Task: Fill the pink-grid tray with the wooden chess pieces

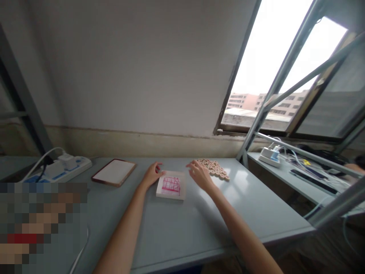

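A thick white square pad or box (170, 185), its top marked with a pink-red grid drawing, lies flat on the grey desk between my hands. My left hand (151, 176) rests at its upper left corner, fingers apart and curved, the thumb at the edge; whether it touches is hard to tell. Over on the right, my right hand (199, 176) hovers a little away from the pad with loosely bent, separated fingers and nothing seen in them. Just beyond that hand lies a cluster of small round wooden pieces (218, 170), partly hidden by it.
A wood-framed white board (114, 172) lies to the left, beside a white power strip (72, 167) with plugs. Metal posts (264, 110) rise at the right. Past them, another desk (305, 190) carries cables and a second power strip (269, 156). The lower left is pixelated.
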